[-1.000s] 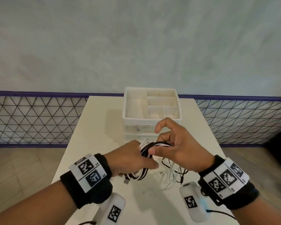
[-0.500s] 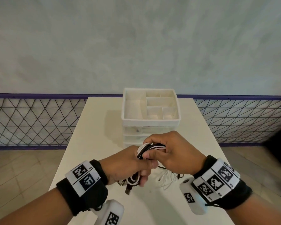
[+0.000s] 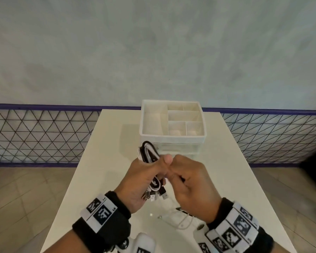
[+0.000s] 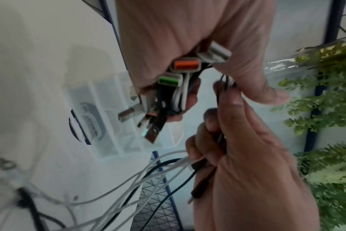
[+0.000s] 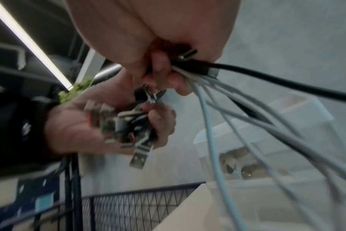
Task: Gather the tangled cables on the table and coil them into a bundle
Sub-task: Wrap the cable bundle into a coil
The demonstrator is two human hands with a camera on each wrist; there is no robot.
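Above the counter (image 3: 106,157), near its middle: left hand (image 3: 144,181) clenched round the bundle (image 3: 149,152) of black and white cables, loop end sticking up past the thumb, USB plugs (image 3: 156,195) hanging out below the palm. Right hand (image 3: 193,183) pressed against the left, fingers curled tight on the loose strands (image 5: 237,109) of the same cables, black and pale ones fanning away from the fist. Slack trailing down onto the counter near the right wrist (image 3: 181,220). Behind the hands, a white compartment organizer (image 3: 171,137) on clear drawers; drawer contents probably small items, too blurred to tell.
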